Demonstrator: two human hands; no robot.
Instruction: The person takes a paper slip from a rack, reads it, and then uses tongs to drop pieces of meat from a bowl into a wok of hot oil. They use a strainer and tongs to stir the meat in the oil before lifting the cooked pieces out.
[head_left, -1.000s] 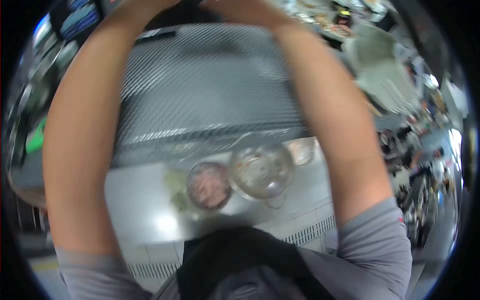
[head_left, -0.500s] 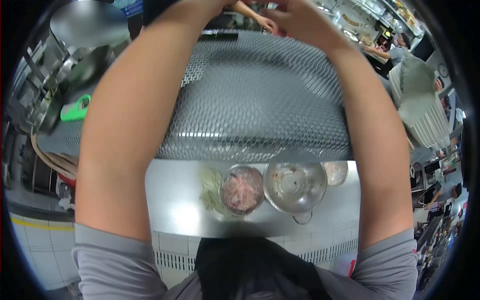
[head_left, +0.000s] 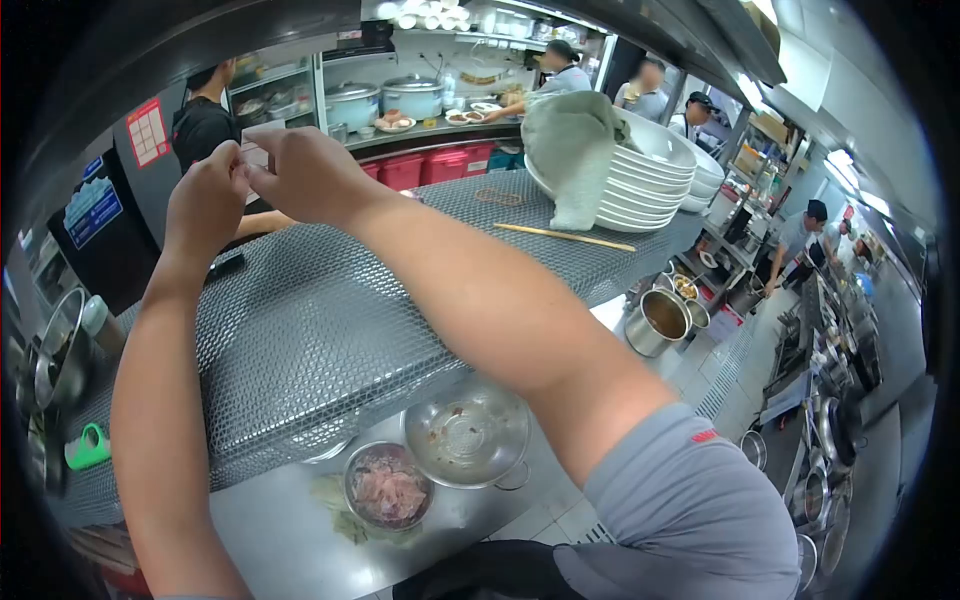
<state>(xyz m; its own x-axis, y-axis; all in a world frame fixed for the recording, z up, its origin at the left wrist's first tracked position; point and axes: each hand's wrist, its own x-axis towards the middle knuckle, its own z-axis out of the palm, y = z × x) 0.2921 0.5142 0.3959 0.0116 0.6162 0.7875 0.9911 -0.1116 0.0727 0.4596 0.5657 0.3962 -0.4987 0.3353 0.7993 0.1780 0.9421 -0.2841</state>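
Both my arms reach over the raised metal shelf (head_left: 300, 340), which has a textured surface. At its far left edge my left hand (head_left: 208, 190) and my right hand (head_left: 312, 172) meet, fingertips pinched close together. A small pale flat piece (head_left: 262, 134) shows at the fingers; what it is cannot be made out. Below the shelf, on the steel counter (head_left: 270, 530), sit a bowl of raw pink meat (head_left: 390, 487) and a large metal colander (head_left: 466, 440) with food bits in it. Wilted green leaves (head_left: 350, 505) lie beside the bowl.
Stacked white bowls (head_left: 640, 185) with a green cloth (head_left: 572, 150) over them stand on the shelf's right, near a wooden stick (head_left: 565, 237). A green-handled tool (head_left: 88, 447) lies at left. A person in black (head_left: 205, 125) stands beyond the shelf; other people work farther off.
My view has swung up and to the right, bringing the kitchen beyond into sight. My hands, earlier cut off at the top edge, now show together at the upper left.
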